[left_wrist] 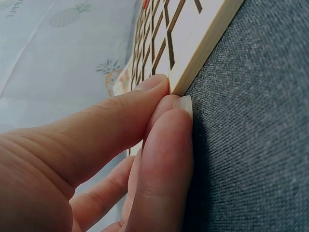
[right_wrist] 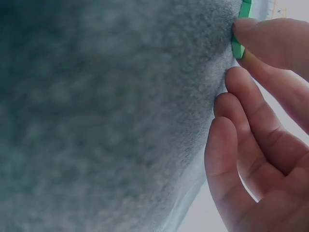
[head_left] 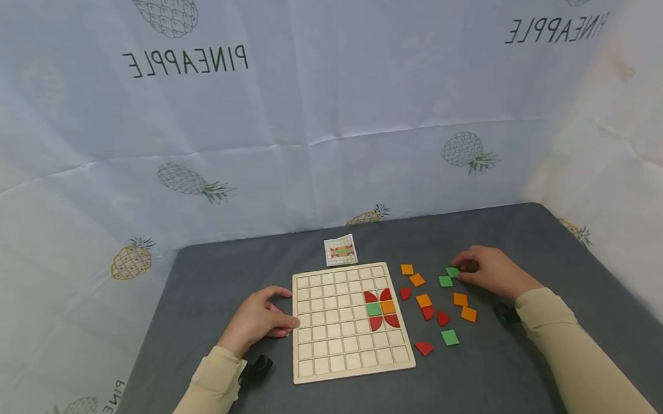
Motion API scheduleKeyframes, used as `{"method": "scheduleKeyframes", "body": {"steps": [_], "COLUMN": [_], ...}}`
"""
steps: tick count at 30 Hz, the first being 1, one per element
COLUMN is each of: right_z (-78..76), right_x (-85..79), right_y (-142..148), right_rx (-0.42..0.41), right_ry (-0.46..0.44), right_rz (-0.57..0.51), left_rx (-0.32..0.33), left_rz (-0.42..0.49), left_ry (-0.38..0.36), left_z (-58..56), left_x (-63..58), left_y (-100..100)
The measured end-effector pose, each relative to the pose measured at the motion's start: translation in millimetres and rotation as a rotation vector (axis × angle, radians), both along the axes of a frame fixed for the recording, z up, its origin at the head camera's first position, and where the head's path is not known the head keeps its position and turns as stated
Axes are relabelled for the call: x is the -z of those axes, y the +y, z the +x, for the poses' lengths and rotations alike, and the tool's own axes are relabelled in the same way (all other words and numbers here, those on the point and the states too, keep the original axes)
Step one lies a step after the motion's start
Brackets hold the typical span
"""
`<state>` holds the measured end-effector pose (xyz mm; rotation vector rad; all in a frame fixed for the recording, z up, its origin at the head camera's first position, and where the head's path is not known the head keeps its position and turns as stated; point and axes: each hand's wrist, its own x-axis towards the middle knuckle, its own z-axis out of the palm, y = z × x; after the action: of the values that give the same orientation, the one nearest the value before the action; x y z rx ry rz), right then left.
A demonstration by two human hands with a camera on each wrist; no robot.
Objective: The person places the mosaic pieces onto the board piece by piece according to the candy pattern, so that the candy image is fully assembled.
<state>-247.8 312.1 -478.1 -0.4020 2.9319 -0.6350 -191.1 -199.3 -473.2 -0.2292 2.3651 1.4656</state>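
A pale wooden grid board [head_left: 335, 348] lies on the dark table, with red quarter-circle pieces [head_left: 392, 321], a green square tile [head_left: 374, 309] and an orange one [head_left: 388, 307] set in its right-hand cells. My left hand [head_left: 255, 321] holds the board's left edge; in the left wrist view the thumb [left_wrist: 152, 83] and a finger meet at its rim. To the right of the board, my right hand [head_left: 493, 272] pinches a green tile [head_left: 452, 271] low over the table, beside another green tile [head_left: 445, 281]. The right wrist view shows the thumb [right_wrist: 265, 41] against the green tile [right_wrist: 237, 48].
Several loose orange squares [head_left: 408, 269] and red pieces [head_left: 425, 348] lie scattered between the board and my right hand, with a green tile [head_left: 450, 338] near the front. A small pattern card [head_left: 340, 251] stands behind the board. A pineapple-print cloth [head_left: 313, 105] hangs behind the table.
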Motion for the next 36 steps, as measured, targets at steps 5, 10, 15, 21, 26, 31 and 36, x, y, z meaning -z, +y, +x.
{"method": "scheduleKeyframes", "body": {"steps": [5, 10, 15, 21, 26, 31, 36], "right_z": [2.5, 8.7, 12.7, 18.5, 26.3, 36.5, 41.9], "right_x": [-0.8, -4.8, -6.7, -10.6, -15.9, -15.2, -9.1], "right_y": [-1.9, -15.3, -46.3, -97.7, -138.3, -165.3, -177.9], "right_rx": [0.01, 0.035, 0.007, -0.065, -0.122, -0.208, -0.274], "right_ry": [0.013, 0.013, 0.017, 0.025, 0.035, 0.031, 0.067], "right_rz": [-0.018, -0.074, -0.116, -0.175, -0.185, -0.174, -0.153], "left_rx": [-0.001, -0.008, -0.005, -0.002, 0.006, 0.005, 0.003], "left_rz": [0.003, 0.005, 0.006, 0.011, 0.023, 0.024, 0.025], "left_ry": [-0.002, -0.005, -0.004, 0.004, 0.007, -0.002, -0.005], "left_z": [0.9, 2.2, 2.6, 2.1, -0.1, -1.4, -1.6], "left_x": [1.1, 2.7, 3.6, 2.5, 2.3, 2.6, 3.4], "left_y": [-1.4, -3.2, -4.3, -4.3, -2.3, -1.3, -2.2]}}
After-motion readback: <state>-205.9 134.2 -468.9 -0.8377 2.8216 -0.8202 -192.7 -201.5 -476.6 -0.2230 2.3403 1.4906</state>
